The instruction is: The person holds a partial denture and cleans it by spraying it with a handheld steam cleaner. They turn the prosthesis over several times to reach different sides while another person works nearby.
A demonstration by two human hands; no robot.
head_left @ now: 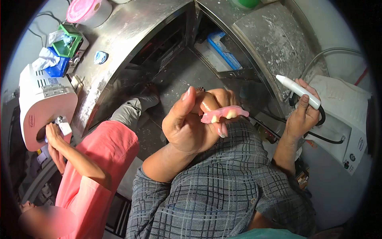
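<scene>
out front, left hand (pixel 191 127) holds denture (pixel 225 114), right hand (pixel 304 119) handpiece (pixel 295 89)

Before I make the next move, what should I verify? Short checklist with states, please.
1. Left hand has the pink denture piece: ok, held between the fingers.
2. Right hand has the white handpiece: ok, gripped along its rear part.
3. Handpiece tip apart from the denture piece: ok, clear gap.
4. Black cord free of snags: cannot tell, partly hidden behind the right hand.
5. Co-worker's hands apart from yours: ok, at the machine.
6. Handpiece switched on: cannot tell.
</scene>
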